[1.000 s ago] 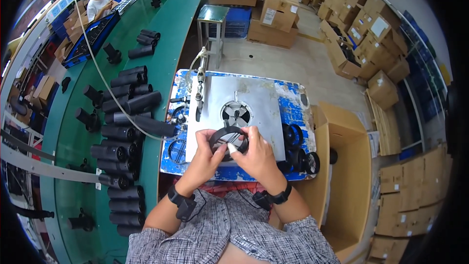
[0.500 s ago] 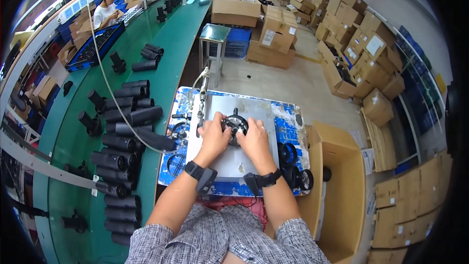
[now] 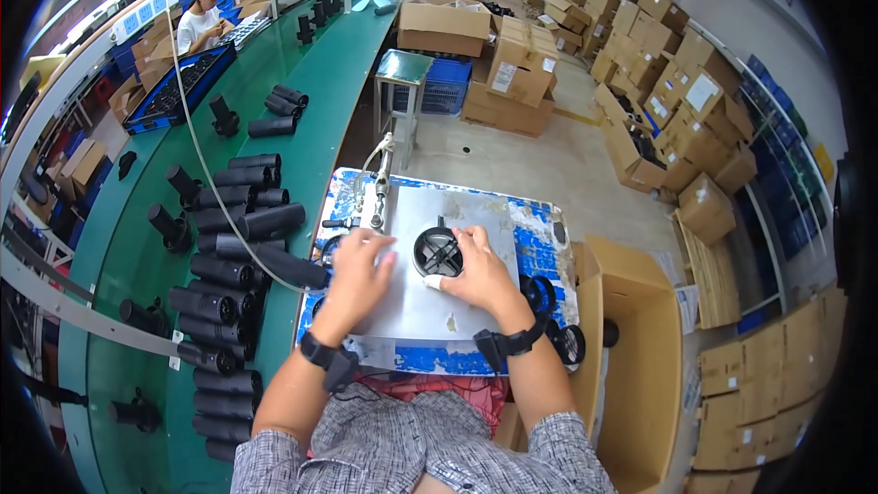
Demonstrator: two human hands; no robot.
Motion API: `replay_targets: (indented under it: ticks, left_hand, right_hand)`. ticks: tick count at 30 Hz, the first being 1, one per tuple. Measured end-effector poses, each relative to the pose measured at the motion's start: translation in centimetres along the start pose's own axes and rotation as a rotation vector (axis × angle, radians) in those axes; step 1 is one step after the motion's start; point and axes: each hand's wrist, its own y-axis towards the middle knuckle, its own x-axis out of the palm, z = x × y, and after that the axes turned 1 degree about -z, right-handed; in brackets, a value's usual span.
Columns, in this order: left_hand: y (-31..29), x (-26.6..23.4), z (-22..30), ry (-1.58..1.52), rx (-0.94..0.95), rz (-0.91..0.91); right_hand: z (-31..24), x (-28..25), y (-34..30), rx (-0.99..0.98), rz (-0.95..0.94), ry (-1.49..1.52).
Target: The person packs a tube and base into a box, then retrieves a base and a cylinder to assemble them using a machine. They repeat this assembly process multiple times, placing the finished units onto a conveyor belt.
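Observation:
My right hand grips the right side of a round black ring with crossed spokes, its fingers at the far edge and its white-covered thumb at the near edge. The ring rests on a grey metal plate, a short stub pointing away from me. Left of the ring, apart from it, my left hand hovers with fingers spread and nothing in them. Just beyond that hand stands a metal fixture with a rod and hose. Further black rings by the left edge are partly hidden by my left hand.
More black rings lie at the worktable's right edge, beside an open cardboard box. To the left runs a green bench with many black tubes. A metal stool stands ahead. Two co-workers sit along the bench.
My left hand has let go of the black ring and moved left, its fingers spreading. My right hand has shifted to the ring's right side, leaving its spokes in view.

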Motion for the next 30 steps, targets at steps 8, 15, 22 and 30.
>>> replay_targets:
  ticks: [8,15,22,30]
  left_hand:
    - [3.4,-7.2,-8.7,0.597,-0.073,-0.165]
    - [7.6,-2.8,-16.9,0.953,0.150,-0.328]
    - [7.5,-4.7,-12.4,0.912,0.161,-0.323]
    - [0.6,-4.6,7.4,-0.059,0.265,-0.264]
  right_hand:
    - [0.4,-0.9,1.2,-0.099,-0.128,-0.028]
    - [0.2,-0.1,0.7,-0.068,-0.104,-0.006]
    - [1.7,0.2,0.5,-0.037,-0.075,0.013]
    - [4.7,0.1,3.0,-0.072,-0.135,0.154]
